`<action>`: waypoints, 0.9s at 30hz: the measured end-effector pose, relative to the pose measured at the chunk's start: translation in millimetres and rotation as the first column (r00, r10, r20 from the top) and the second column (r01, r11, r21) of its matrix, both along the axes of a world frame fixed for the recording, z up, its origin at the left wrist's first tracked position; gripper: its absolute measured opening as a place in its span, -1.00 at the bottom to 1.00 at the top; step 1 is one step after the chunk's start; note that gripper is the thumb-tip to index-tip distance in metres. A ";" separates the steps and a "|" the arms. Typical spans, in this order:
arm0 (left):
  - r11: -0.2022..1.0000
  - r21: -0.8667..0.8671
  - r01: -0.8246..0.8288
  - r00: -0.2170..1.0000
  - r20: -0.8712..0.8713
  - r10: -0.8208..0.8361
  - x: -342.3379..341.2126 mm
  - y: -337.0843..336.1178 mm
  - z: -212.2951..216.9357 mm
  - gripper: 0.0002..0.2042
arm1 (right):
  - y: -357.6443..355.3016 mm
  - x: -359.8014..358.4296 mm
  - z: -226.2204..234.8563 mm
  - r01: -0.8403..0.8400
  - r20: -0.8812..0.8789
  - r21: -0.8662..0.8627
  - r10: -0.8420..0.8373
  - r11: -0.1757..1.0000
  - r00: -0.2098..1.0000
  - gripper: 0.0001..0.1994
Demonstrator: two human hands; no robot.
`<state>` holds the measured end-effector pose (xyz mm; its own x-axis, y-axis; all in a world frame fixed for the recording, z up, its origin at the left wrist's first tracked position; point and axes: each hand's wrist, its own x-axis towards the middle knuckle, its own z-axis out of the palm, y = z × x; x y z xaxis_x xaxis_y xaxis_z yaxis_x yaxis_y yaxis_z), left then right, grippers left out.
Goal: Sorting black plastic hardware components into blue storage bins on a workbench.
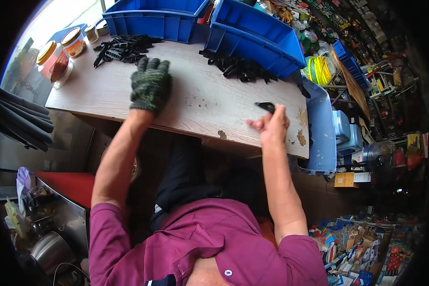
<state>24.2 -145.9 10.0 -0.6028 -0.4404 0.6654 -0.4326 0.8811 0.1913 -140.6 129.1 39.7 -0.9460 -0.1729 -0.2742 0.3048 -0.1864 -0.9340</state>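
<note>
My left hand [151,86], in a dark green-and-black knit glove, is over the pale wooden tabletop [190,71]. Its fingers stretch out toward a heap of small black parts [124,49] at the far left, and nothing shows in its grasp. My bare right hand [274,126] is above the table's right side, pinching a small black pointed piece [265,107] between thumb and fingers. The exact kind of that piece cannot be made out. Beyond it, a second heap of black parts [238,67] lies against a blue crate.
Two blue crates [148,24] [257,40] line the table's far edge. Lidded jars [52,62] stand at the left corner. Beside the right edge is a light blue bin [323,128]. Coiled yellow hose [319,70] and crowded shelves of goods [367,248] fill the right.
</note>
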 end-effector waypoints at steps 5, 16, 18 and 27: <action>1.000 0.012 0.008 0.973 0.231 -0.011 -4.2 -31.9 -4.3 -0.64 | 43.4 -93.2 5.5 0.428 -0.086 0.035 -0.424 0.903 0.902 -0.63; 0.988 0.037 0.150 0.937 0.313 -0.154 -16.8 -36.8 -6.1 -0.61 | -1.7 -111.5 -10.5 0.096 -0.082 0.357 -0.072 0.929 0.994 -0.61; 0.976 0.002 0.217 0.942 0.260 -0.210 -19.6 -19.4 -4.4 -0.62 | -9.8 -116.7 -9.6 0.088 -0.101 0.390 -0.052 0.917 0.993 -0.62; 0.912 0.183 0.368 0.906 0.151 -0.396 -21.0 -1.3 -0.1 -0.56 | -51.7 -128.8 -8.0 0.051 -0.174 0.574 0.061 0.817 0.983 -0.73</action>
